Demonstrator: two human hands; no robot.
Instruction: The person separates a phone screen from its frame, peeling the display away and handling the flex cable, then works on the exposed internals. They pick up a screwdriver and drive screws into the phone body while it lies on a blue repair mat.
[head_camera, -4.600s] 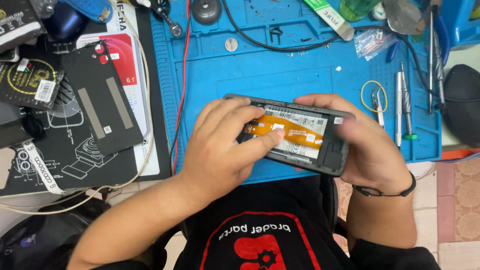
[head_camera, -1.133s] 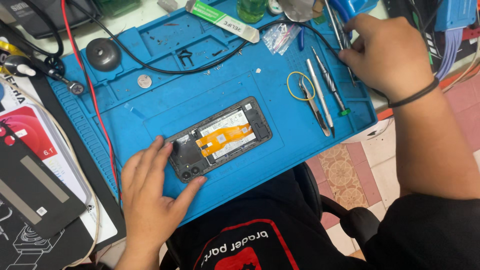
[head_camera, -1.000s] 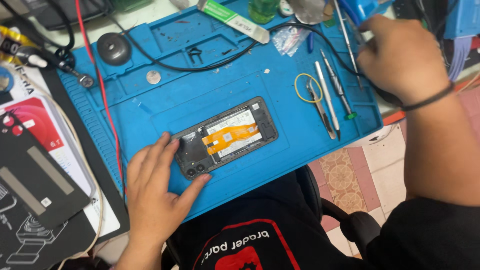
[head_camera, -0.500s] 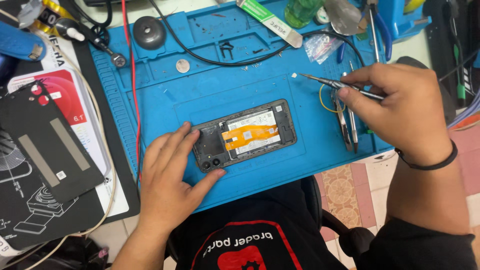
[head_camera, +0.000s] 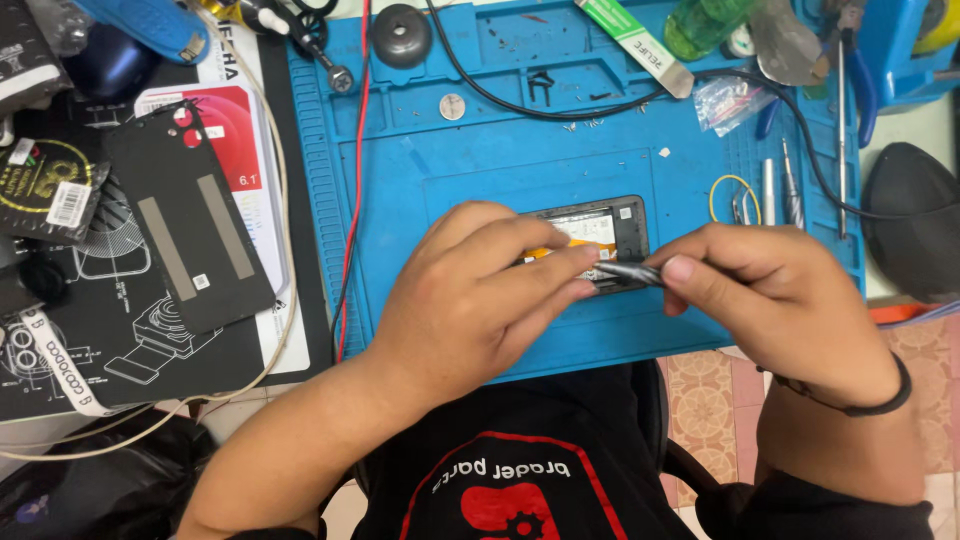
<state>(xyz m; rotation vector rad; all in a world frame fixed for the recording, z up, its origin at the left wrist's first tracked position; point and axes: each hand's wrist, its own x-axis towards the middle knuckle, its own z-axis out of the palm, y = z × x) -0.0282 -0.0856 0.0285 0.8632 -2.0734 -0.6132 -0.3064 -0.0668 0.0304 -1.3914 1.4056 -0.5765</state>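
An opened phone (head_camera: 612, 222) with its back removed lies on the blue work mat (head_camera: 420, 190); an orange flex cable shows inside it. My left hand (head_camera: 470, 295) rests over the phone's left part, fingers pressing down on it. My right hand (head_camera: 775, 300) pinches a pair of metal tweezers (head_camera: 625, 272), whose tips point left onto the phone's lower edge, right beside my left fingertips. Most of the phone is hidden under both hands.
The phone's black back cover (head_camera: 185, 215) lies on papers at the left. On the mat: screwdrivers (head_camera: 780, 190), a yellow ring (head_camera: 732, 195), a small plastic bag (head_camera: 735, 100), a black cable (head_camera: 540, 108), a round black knob (head_camera: 402, 35). A black object (head_camera: 915, 225) sits at the right.
My right hand brought the tweezers from the mat's right side down to the phone. My left hand moved further over the phone, covering most of it.
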